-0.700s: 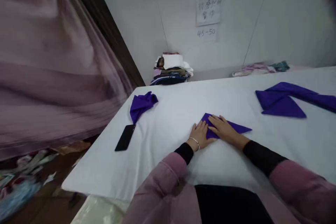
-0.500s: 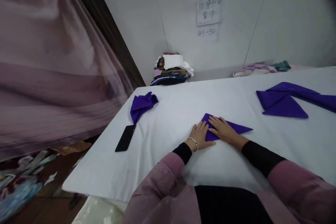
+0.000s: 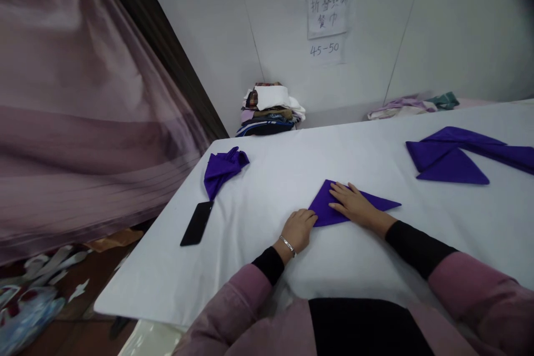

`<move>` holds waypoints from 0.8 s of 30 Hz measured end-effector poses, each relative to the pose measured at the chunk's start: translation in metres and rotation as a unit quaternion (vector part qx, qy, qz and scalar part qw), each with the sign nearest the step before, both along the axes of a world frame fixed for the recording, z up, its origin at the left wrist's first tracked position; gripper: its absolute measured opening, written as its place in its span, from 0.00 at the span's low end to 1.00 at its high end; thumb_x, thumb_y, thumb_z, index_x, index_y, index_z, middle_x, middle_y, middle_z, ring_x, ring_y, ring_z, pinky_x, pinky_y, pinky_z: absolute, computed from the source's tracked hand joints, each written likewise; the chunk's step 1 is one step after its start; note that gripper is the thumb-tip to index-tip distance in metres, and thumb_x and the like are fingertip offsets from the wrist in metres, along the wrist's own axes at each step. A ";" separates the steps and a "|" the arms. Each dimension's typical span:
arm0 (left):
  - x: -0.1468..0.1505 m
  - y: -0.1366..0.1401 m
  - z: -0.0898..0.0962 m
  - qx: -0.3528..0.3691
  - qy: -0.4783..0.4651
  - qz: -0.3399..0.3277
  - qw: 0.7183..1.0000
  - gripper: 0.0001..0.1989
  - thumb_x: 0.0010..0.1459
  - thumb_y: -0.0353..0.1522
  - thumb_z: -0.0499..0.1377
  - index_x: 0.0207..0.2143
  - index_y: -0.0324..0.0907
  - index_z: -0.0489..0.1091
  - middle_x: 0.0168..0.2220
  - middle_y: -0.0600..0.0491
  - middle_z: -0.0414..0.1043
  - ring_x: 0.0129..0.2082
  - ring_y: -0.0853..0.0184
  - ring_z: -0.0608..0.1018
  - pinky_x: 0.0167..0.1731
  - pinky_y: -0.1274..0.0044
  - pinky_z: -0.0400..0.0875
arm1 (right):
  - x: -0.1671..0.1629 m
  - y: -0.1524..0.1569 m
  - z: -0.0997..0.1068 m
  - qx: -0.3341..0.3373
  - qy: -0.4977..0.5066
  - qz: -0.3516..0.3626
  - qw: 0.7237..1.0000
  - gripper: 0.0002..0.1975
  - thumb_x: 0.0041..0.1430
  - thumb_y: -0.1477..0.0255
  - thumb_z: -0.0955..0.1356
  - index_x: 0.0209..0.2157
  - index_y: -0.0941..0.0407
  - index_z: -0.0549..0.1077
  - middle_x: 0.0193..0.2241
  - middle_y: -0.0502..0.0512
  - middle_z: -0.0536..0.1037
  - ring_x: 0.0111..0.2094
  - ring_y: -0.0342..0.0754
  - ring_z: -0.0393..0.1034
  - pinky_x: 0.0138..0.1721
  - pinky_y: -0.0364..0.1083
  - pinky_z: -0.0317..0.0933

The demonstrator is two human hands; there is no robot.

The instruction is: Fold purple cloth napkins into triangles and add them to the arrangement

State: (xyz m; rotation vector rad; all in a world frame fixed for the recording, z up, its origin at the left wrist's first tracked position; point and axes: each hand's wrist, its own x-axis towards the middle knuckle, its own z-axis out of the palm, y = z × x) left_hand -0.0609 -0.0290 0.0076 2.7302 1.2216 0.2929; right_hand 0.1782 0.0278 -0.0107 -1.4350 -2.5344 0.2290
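Tapered and flat, but both hands are on it

Here you are, middle of the white-covered bench point(image 3: 267, 189), and the purple napkin point(image 3: 323, 208) lies flat before you, its long point aimed to your right. Your right hand point(image 3: 354, 204) is spread wide across it, palm down, fingers apart. Your left hand point(image 3: 297, 231) is at the left corner, fingers bunched close, fingertips touching the edge; whether they pinch the fabric, I can't tell, with your thumb out of sight.

So how far along? That tapering outline suggests this one is at least partly folded already; your right hand covers the middle, so no counting layers. With fingers at that corner, I'd judge the shaping not yet complete.

Over to your right, a second napkin point(image 3: 453, 167) lies in flat, overlapping panels, one long strip running out of view. Away to your left, a third napkin point(image 3: 223, 169) sits bunched, its tip right by the black phone point(image 3: 197, 223); finished or loose, I can't say.
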 end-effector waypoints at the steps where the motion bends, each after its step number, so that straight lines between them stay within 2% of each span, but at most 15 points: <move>1: 0.001 0.001 -0.002 0.007 0.005 -0.001 1.000 0.20 0.56 0.21 0.49 0.49 0.40 0.66 0.50 0.49 0.69 0.48 0.61 0.68 0.46 0.69 0.65 | -0.001 0.000 0.002 0.008 0.000 0.000 1.000 0.31 0.63 0.53 0.53 0.58 0.58 0.63 0.61 0.62 0.57 0.63 0.54 0.45 0.61 0.60 0.37; 4: 0.004 0.000 0.000 0.018 0.018 -0.011 1.000 0.18 0.58 0.22 0.49 0.49 0.41 0.66 0.48 0.49 0.70 0.46 0.62 0.70 0.43 0.69 0.66 | -0.005 0.002 0.005 0.017 0.002 0.002 1.000 0.30 0.64 0.55 0.53 0.58 0.59 0.63 0.61 0.63 0.57 0.63 0.55 0.45 0.61 0.59 0.37; 8: 0.012 -0.017 0.012 0.007 0.039 -0.036 0.999 0.18 0.58 0.24 0.50 0.50 0.42 0.64 0.46 0.51 0.73 0.44 0.63 0.71 0.41 0.71 0.66 | -0.005 0.001 0.002 -0.005 0.013 0.022 1.000 0.31 0.63 0.54 0.54 0.59 0.59 0.61 0.61 0.65 0.58 0.63 0.56 0.46 0.61 0.60 0.39; 14: 0.036 -0.049 0.030 -0.014 0.062 -0.088 0.994 0.19 0.56 0.28 0.52 0.52 0.41 0.61 0.39 0.52 0.75 0.37 0.64 0.73 0.36 0.71 0.64 | 0.008 -0.008 -0.001 -0.010 0.033 0.157 0.987 0.31 0.62 0.54 0.57 0.62 0.55 0.56 0.62 0.60 0.56 0.63 0.54 0.44 0.61 0.59 0.36; 17: 0.046 -0.054 0.036 -0.021 0.066 -0.102 0.992 0.19 0.55 0.29 0.53 0.51 0.41 0.61 0.33 0.53 0.76 0.35 0.64 0.73 0.37 0.71 0.62 | 0.011 -0.011 0.005 -0.024 0.031 0.193 0.980 0.31 0.62 0.54 0.58 0.62 0.55 0.56 0.62 0.58 0.56 0.64 0.54 0.43 0.62 0.60 0.35; 20: 0.051 -0.055 0.039 -0.033 0.072 -0.103 0.992 0.18 0.54 0.28 0.54 0.48 0.41 0.63 0.31 0.53 0.75 0.34 0.64 0.73 0.37 0.71 0.61 | 0.011 -0.014 0.014 -0.025 0.050 0.193 0.980 0.30 0.61 0.55 0.60 0.60 0.55 0.59 0.62 0.57 0.57 0.64 0.55 0.42 0.62 0.61 0.34; 24: 0.051 -0.055 0.039 -0.044 0.071 -0.092 0.992 0.17 0.54 0.28 0.53 0.48 0.41 0.63 0.31 0.52 0.76 0.34 0.64 0.74 0.38 0.71 0.62 | 0.015 -0.037 0.021 -0.012 0.126 0.146 0.981 0.23 0.64 0.62 0.58 0.58 0.52 0.62 0.61 0.55 0.58 0.63 0.53 0.46 0.62 0.61 0.37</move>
